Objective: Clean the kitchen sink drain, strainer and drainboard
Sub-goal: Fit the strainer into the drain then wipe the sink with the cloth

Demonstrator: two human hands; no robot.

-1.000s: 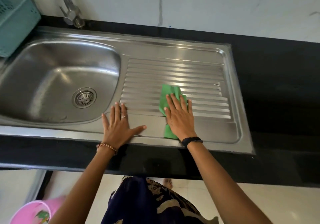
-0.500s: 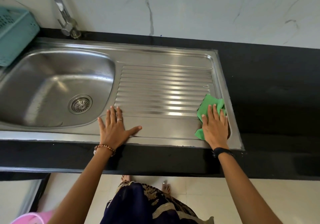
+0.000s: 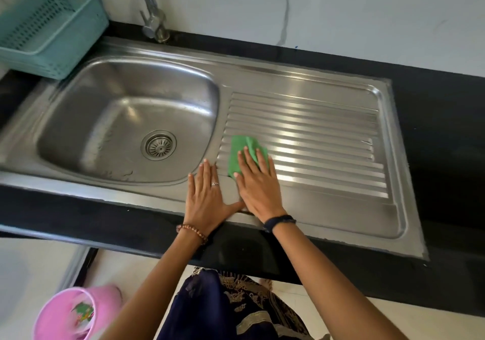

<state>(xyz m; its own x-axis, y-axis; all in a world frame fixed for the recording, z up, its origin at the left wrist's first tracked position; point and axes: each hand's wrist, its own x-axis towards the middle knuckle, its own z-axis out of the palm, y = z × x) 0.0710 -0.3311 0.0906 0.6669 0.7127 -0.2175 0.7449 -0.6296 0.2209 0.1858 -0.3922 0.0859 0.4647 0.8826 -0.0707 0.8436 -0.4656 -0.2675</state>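
The green cloth (image 3: 242, 153) is carried back across the drainboard (image 3: 328, 140) under the right hand (image 3: 258, 184), now beside the left hand (image 3: 207, 198).

Left hand (image 3: 206, 199) flat, fingers spread; right hand (image 3: 256, 183) flat.

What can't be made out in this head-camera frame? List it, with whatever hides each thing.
- Green cloth: its near part lies under the right hand.
- Tap: its spout is cut off by the top edge.
- Teal basket: contents hidden by its wall; left part out of frame.
- Pink bucket: blurred and cut by the bottom edge.
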